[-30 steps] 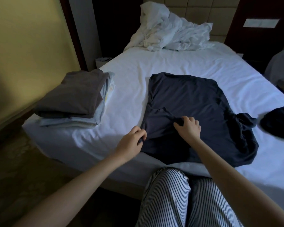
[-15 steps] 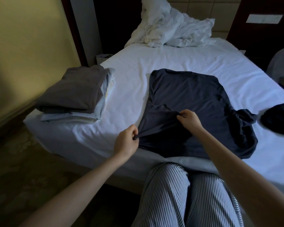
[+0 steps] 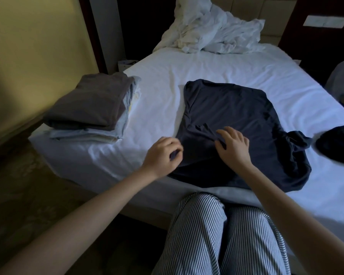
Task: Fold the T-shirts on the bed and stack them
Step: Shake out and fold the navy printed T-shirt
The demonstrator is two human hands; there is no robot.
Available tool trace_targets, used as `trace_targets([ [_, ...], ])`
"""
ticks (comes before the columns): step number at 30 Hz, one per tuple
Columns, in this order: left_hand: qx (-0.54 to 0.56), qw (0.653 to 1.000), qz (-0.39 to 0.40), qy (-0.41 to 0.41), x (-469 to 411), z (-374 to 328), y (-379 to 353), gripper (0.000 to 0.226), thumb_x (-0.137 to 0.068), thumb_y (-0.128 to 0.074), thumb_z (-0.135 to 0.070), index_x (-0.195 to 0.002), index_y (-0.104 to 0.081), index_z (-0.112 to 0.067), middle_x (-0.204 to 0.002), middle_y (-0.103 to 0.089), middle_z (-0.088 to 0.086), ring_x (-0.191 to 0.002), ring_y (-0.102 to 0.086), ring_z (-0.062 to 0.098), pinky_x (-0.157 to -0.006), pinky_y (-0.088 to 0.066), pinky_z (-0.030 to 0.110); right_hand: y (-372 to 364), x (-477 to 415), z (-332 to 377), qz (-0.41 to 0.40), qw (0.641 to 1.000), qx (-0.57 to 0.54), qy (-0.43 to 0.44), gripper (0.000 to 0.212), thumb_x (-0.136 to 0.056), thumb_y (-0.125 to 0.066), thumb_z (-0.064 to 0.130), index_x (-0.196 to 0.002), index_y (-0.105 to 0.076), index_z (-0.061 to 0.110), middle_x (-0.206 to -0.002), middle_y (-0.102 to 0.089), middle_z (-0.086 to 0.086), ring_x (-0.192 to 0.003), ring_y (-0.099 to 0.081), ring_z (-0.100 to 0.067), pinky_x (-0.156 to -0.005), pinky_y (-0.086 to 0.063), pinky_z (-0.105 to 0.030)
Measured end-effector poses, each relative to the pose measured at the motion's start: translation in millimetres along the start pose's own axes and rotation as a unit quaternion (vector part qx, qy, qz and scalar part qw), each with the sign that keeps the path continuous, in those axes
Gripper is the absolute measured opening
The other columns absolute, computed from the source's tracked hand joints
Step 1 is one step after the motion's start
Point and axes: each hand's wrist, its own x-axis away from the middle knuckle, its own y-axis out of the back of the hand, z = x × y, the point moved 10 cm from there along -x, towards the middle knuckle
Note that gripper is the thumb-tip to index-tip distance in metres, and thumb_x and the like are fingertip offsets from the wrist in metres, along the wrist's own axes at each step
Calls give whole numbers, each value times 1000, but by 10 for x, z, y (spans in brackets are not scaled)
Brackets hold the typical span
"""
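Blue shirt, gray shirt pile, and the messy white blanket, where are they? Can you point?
Blue shirt [image 3: 236, 116], head view, on its flat middle.
Gray shirt pile [image 3: 91, 102], head view, on the top gray shirt.
White blanket [image 3: 213, 34], head view, on its crumpled middle.

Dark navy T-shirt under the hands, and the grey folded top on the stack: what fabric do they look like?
Dark navy T-shirt: looks like thin, matte knit jersey; it drapes limply and bunches into soft ridges. Grey folded top: a matte fabric, seemingly thicker, holding rounded fold edges. Fibre cannot be told in this dim light.
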Motion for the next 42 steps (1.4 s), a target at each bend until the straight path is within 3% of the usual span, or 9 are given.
trace_targets([
  [3,-5,997,65,40,-510,-30,-325,33,-91,-46,-24,-107,-69,-8,-116,-66,7,-112,-56,25,-96,-37,27,-275,130,88,96,992,81,33,47,-98,-39,39,-143,-37,25,-153,-28,-1,-141,-20,-23,-110,-14,-40],
  [8,-157,943,259,137,-516,133,-1250,51,-100,-24,-44,-150,-18,-34,-159,-13,2,-146,-10,22,-116,-7,41,-533,305,-56,178,979,97,-4,51,-100,-21,45,-149,-13,33,-158,-8,5,-146,-4,-18,-116,-4,-35],
  [11,-174,933,283,141,-444,173,-1311,52,-100,-17,-47,-150,-9,-38,-160,-5,0,-146,-4,20,-117,-3,43,-433,358,-87,178,981,74,23,50,-100,-26,45,-148,-21,31,-157,-14,6,-145,-8,-17,-115,-4,-34],
  [14,-163,925,308,150,-475,149,-1319,53,-100,-17,-48,-151,-9,-35,-160,-2,2,-147,1,22,-117,2,45,65,501,-388,43,999,27,13,49,-94,-33,42,-134,-51,19,-141,-48,-3,-133,-41,-23,-110,-24,-39],
  [18,-102,939,300,134,-596,-324,-1482,49,-101,-22,-43,-148,-26,-28,-159,-12,3,-146,-1,23,-115,5,48,860,772,-1236,-154,982,50,-94,46,-80,-40,31,-110,-66,8,-112,-67,-11,-103,-61,-33,-90,-37,-39],
  [23,7,962,274,22,-1050,-1451,-1979,39,-100,-36,-34,-135,-48,-20,-146,-41,-2,-140,-24,17,-109,-15,36,831,1149,-2297,-47,941,25,-333,58,-85,-33,58,-121,-53,18,-135,-48,-4,-131,-30,-28,-106,-17,-43],
  [30,-22,969,248,-8,-1739,-2132,-2637,50,-92,-50,-45,-131,-46,-15,-137,-48,4,-129,-38,26,-100,-32,37,616,1192,-2384,-11,957,18,-290,37,-93,-41,48,-124,-53,33,-142,-39,7,-140,-15,-24,-112,0,-38],
  [34,-85,939,330,51,-1860,-1988,-2988,41,-83,-62,-42,-117,-57,-19,-125,-56,5,-125,-38,28,-100,-26,38,722,1222,-2363,-93,956,-37,-276,48,-74,-28,56,-89,-62,24,-111,-57,4,-124,-35,-21,-109,-8,-37],
  [42,280,913,294,51,-2115,-2252,-2945,3,-93,-56,-12,-95,-58,-12,-88,-56,-3,-82,-53,11,-77,-42,13,1046,1561,-2414,-337,886,-137,-288,16,-64,-42,29,-62,-44,13,-76,-51,-3,-85,-47,-31,-85,-31,-38],
])
